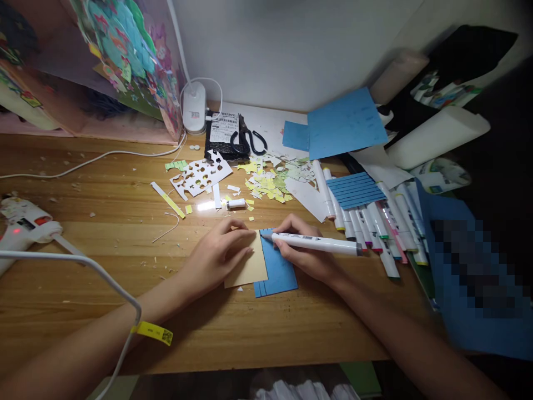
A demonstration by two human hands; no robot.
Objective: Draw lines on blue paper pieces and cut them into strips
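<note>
My right hand (pixel 306 250) is closed round a white marker pen (pixel 320 243). The pen lies nearly level, its dark tip at the upper part of a small blue card (pixel 281 272). Dark lines run along that card's left side. A tan card (pixel 254 266) overlaps the blue card's left part, its straight right edge beside the pen tip. My left hand (pixel 219 250) presses on the tan card with fingers stretched out and thumb apart, gripping nothing. Above the hands lies a small white marker cap (pixel 236 204).
Several markers (pixel 366 222) lie at right under a lined blue card (pixel 356 190). Paper scraps (pixel 270 180), black-handled scissors (pixel 250 143) and a punched white sheet (pixel 202 175) lie behind. A glue gun (pixel 25 222) is at left; a white cable (pixel 104 283) crosses my left forearm.
</note>
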